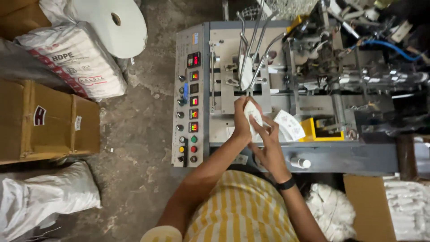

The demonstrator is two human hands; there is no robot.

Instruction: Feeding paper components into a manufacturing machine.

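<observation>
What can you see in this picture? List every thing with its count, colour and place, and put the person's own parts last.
machine: one, grey metal, upper right
control panel: one, grey with red displays and coloured buttons, machine's left side
bent rods: several, silver, machine top
yellow tray: one, machine front
printed white piece: one, lying by the yellow tray
small bottle: one, white, machine's front ledge
white roll: one, top left
printed sack: one, white, upper left
cardboard box: one, brown, left
white bag: one, lower left
white pouch: one, held in both hands
left hand: gripping the pouch
right hand: fingers on the pouch, black band at the wrist
</observation>
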